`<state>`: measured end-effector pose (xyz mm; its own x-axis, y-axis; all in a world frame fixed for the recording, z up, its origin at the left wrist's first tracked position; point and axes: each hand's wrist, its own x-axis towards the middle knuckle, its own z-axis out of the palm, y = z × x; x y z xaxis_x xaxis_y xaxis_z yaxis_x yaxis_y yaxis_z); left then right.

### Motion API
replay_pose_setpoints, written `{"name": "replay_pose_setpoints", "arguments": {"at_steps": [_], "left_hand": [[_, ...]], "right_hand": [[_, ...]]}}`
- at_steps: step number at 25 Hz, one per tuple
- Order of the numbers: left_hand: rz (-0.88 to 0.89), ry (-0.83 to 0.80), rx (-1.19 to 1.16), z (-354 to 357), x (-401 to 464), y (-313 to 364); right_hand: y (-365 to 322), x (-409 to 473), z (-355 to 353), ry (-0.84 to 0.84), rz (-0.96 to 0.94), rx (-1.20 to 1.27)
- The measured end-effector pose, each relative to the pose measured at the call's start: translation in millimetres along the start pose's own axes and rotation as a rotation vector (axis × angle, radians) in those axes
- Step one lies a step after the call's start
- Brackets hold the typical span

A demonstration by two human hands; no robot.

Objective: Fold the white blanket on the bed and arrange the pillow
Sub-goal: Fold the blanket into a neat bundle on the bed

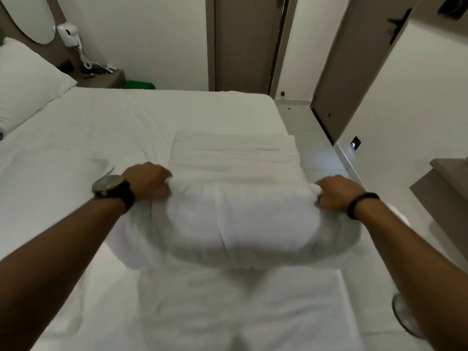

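— Where's the white blanket (235, 198)?
— Folded, at the bed's (101, 127) 3 o'clock edge. Your left hand (149, 182) and right hand (339, 192) each clench one end of its raised fold.
— The pillow (22, 82)?
— Upright at 10 o'clock.

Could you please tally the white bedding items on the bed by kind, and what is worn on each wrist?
White blanket, in the grip of both hands: 1
Pillow: 1
Wristwatch: 1
Black wristband: 1
Total: 4
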<state>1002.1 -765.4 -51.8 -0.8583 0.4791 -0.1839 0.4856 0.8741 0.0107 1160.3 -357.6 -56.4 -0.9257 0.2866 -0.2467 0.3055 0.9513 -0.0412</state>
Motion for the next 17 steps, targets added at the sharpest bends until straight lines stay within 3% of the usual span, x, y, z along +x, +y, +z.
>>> {"name": "replay_pose_setpoints", "arguments": {"at_steps": [3, 4, 5, 8, 9, 13, 15, 17], "left_hand": [[-0.159, 0.200, -0.058, 2.1, 119.7, -9.1], [-0.167, 0.189, -0.054, 19.0, 139.9, -5.6], [-0.144, 0.135, -0.038, 46.4, 154.1, 1.9], [-0.060, -0.135, -0.021, 159.7, 151.1, 28.4], [-0.060, -0.205, -0.030, 192.3, 144.7, 32.2], [-0.074, -0.265, -0.001, 292.5, 93.8, -5.6], [-0.067, -0.199, 0.030, 315.7, 70.0, -22.7], [-0.032, -0.032, -0.039, 317.2, 86.8, -11.4]], "right_hand": [[2.5, 115.0, -21.5, 0.544, 0.079, 0.199], [2.9, 138.5, -12.6, 0.582, 0.092, 0.266], [2.1, 158.9, 10.1, 0.505, 0.085, 0.251], [-4.7, 177.7, 134.4, -0.032, 0.050, 0.053], [-3.1, 175.4, 174.7, -0.143, 0.051, 0.003], [32.4, 141.6, 269.5, -0.195, 0.135, -0.105], [38.6, 129.0, 280.6, -0.155, 0.222, -0.098], [4.2, 143.9, 277.6, 0.010, 0.208, 0.082]]}}
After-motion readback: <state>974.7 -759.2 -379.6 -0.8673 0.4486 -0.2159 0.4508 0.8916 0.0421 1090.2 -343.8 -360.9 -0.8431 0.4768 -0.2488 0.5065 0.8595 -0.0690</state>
